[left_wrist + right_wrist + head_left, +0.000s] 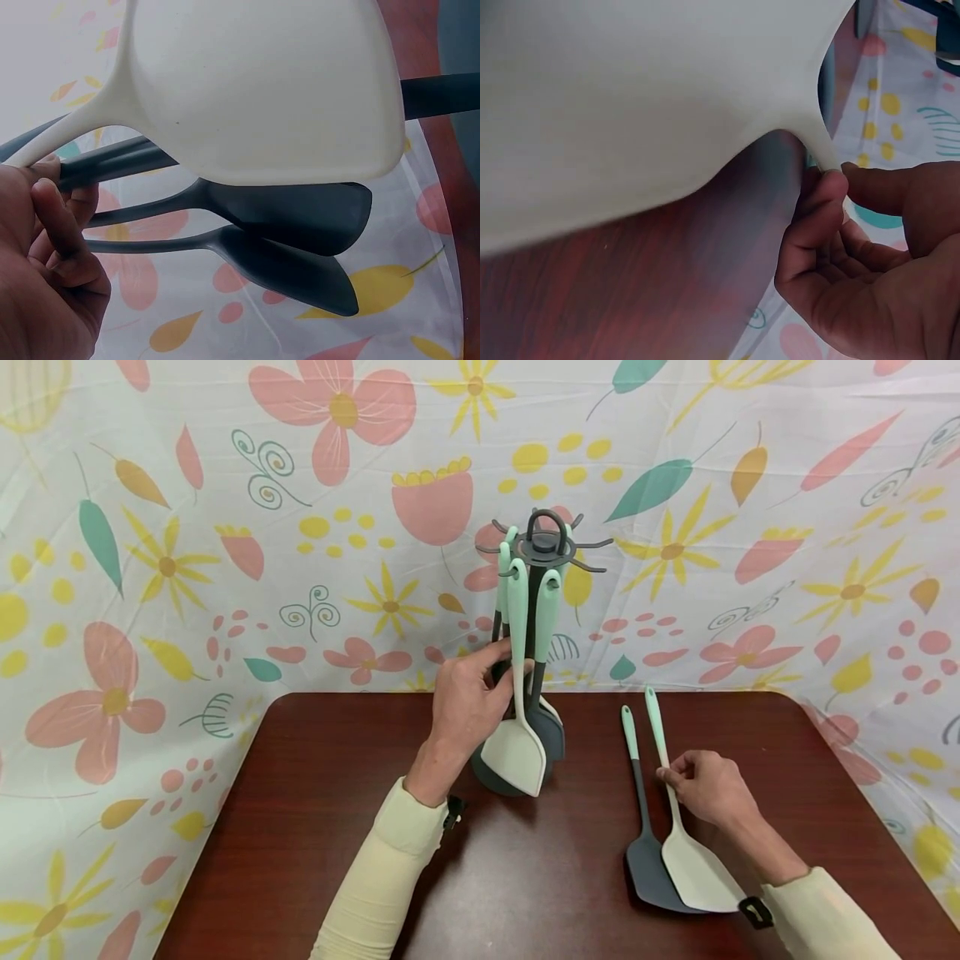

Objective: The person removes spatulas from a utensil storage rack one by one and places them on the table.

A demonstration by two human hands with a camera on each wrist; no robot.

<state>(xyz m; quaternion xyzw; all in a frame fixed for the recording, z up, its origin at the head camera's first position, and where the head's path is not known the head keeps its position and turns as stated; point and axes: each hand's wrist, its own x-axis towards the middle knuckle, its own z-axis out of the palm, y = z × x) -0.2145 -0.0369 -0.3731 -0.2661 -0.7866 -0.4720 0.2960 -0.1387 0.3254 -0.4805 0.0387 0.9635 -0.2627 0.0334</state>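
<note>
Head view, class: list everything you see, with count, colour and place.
Cloth: 1, white floral, behind the table
Table: 1, reddish brown, under the stand
Stand: 1, dark grey, on the table
Hanging utensils: at least 4, cream, dark and mint, on the stand
Dark spatula: 1, grey and mint, on the table
Cream spatula: 1, cream and mint, right of the dark spatula
Wristbands: 2, black, at the cuffs
Sleeves: 2, pale yellow, on both arms
Left hand: 1, holding the stand
Right hand: 1, pinching the cream spatula
</note>
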